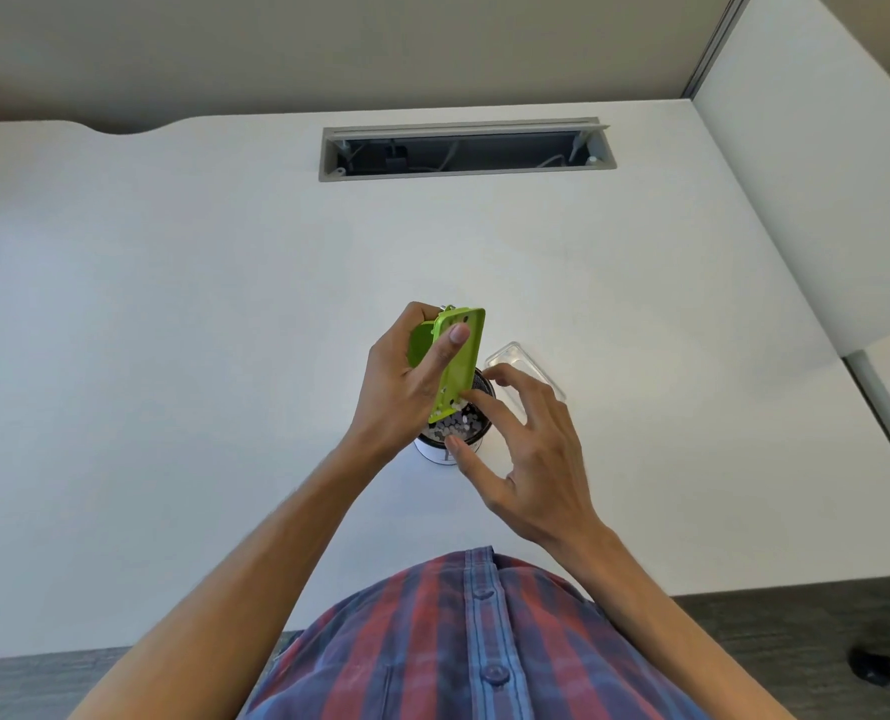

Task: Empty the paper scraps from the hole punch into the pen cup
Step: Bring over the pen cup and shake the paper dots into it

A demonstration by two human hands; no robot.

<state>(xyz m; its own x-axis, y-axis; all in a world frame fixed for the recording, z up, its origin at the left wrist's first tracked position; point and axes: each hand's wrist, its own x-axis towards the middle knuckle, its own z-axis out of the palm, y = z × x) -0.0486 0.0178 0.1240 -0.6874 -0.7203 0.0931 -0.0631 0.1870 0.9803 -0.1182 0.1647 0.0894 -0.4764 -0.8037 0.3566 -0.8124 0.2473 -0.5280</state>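
My left hand grips a lime-green hole punch, held on end and tilted, its lower end just over the pen cup. The cup is white outside and dark inside and stands on the white desk. Small white paper scraps lie inside the cup below the punch. My right hand hovers over the cup with its fingers spread; its index fingertip touches the punch's lower end, and its thumb rests at the cup's near rim.
A clear plastic cover lies on the desk just behind and right of the cup. A long open cable slot is set into the desk's far side. A white partition bounds the right edge.
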